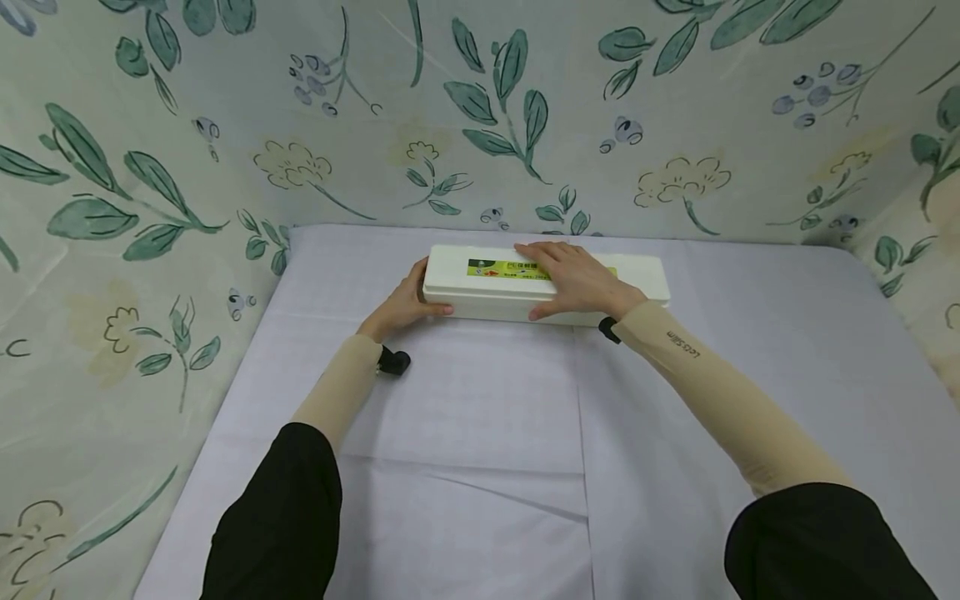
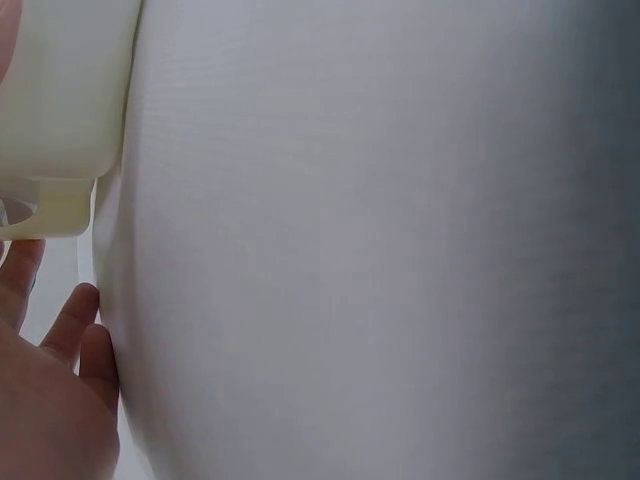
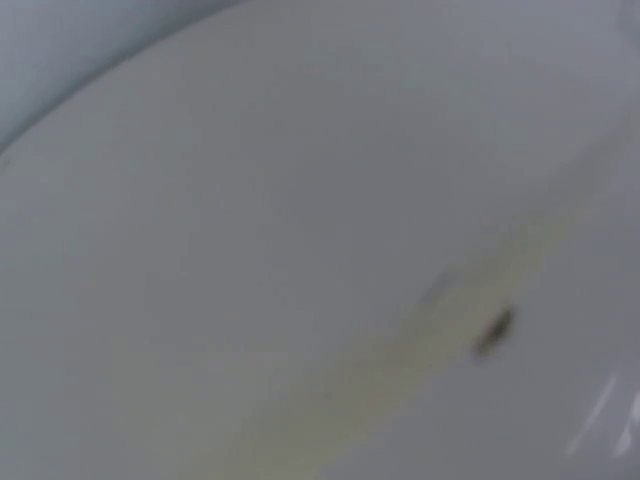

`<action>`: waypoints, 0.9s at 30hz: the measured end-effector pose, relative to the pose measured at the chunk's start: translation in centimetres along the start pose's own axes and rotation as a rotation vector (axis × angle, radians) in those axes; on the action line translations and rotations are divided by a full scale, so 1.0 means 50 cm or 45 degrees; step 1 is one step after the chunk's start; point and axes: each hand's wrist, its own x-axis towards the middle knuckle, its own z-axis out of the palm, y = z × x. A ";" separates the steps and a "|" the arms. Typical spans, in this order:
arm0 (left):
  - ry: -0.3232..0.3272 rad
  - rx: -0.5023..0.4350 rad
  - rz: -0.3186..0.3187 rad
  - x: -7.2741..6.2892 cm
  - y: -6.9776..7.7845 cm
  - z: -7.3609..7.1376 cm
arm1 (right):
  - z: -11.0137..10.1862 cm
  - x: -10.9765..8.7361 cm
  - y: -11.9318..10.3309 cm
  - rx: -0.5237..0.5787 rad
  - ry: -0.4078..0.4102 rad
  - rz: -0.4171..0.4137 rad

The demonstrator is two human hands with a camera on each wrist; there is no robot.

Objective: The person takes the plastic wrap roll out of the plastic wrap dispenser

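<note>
A long white cling film box with a yellow-green label lies crosswise near the far edge of the table. My left hand holds its left end, thumb at the front and fingers round the end. In the left wrist view, the box's pale end shows at upper left, with fingers of the left hand below it; one fingertip touches its projecting edge. Across the lid lies my right hand, fingers over the top towards the back and thumb against the front, partly covering the label. The right wrist view is too blurred to show that hand.
A white cloth with fold creases covers the table. Behind and to the sides hangs a leaf-patterned curtain. Each wrist wears a small black camera, one of them beside the left hand.
</note>
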 end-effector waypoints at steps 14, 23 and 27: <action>0.000 -0.008 0.063 0.001 -0.008 0.002 | -0.001 0.007 -0.005 0.021 -0.021 0.016; -0.016 -0.067 0.123 0.003 -0.009 0.003 | -0.004 0.010 -0.004 0.075 -0.026 0.023; -0.011 -0.068 0.148 0.003 -0.010 0.002 | -0.008 0.014 0.000 0.120 -0.028 0.032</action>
